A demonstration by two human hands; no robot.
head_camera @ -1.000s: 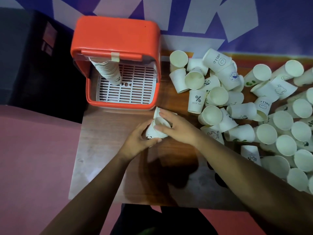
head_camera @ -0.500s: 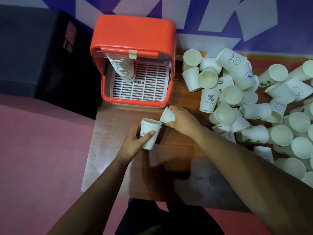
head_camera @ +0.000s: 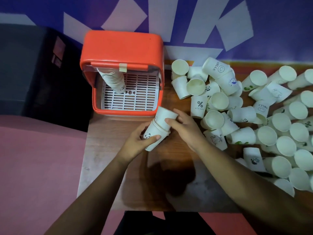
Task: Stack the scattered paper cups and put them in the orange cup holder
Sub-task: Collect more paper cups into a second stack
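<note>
My left hand [head_camera: 138,144] grips a short stack of white paper cups [head_camera: 153,133] with a panda print, tilted up to the right. My right hand [head_camera: 184,126] holds another cup [head_camera: 165,118] that sits partly nested in the top of that stack. Both hands are just in front of the orange cup holder [head_camera: 122,53], which has a white grid floor and a long leaning stack of cups [head_camera: 112,80] inside at its left. Several loose cups [head_camera: 254,114] lie scattered on the wooden table [head_camera: 108,158] to the right.
The scattered cups cover the table's right half, some upright, some on their sides. A dark box [head_camera: 32,70] stands left of the holder. A blue and white wall [head_camera: 220,28] is behind. Pink floor [head_camera: 37,175] lies left of the table edge.
Half a second ago my hands held two separate cups; now the right hand's cup sits in the top of the left hand's stack. The view has shifted a little.
</note>
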